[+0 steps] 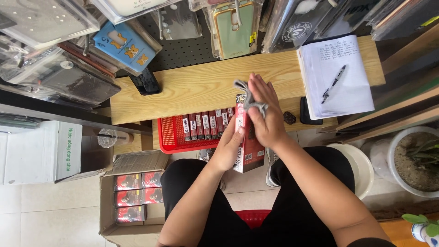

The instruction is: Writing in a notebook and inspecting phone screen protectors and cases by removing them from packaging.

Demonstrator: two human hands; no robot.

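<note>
From the head view, your left hand (227, 148) grips a flat red and black box (249, 146) from its left edge, holding it over your lap, just near of the red basket (171, 135). The box's long axis runs near to far, its far end pointing toward the wooden shelf (192, 87). Your right hand (265, 116) lies flat on the box's face, fingers pressing a grey cloth (249, 96) against its far end.

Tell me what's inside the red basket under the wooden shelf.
The red basket holds a row of slim red boxes standing on edge. The left hand and held box cover the basket's right part.
</note>
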